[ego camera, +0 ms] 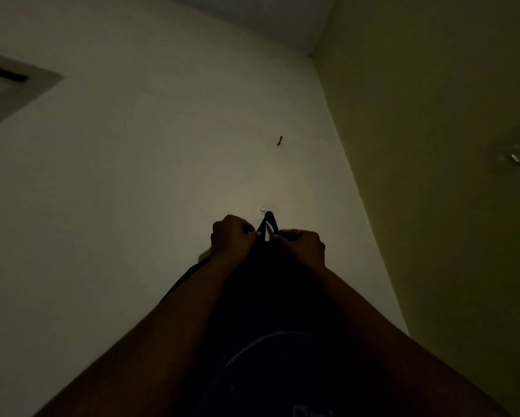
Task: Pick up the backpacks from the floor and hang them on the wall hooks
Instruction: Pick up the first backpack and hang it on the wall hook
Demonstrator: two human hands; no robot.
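Loop (269,224) of backpack (270,296) sits over hook (264,210), pinched between left hand (233,239) and right hand (302,245).

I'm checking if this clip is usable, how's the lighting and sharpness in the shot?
Head view: very dim; the backpack is nearly black, detail lost; a faint glow lights the wall around the hook; edges look soft, and the wide lens slants the walls.

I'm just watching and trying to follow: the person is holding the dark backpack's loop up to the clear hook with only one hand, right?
Not quite. The head view shows both hands on it: the left hand and the right hand each pinch the loop of the dark backpack, which reaches up to the clear hook on the wall.
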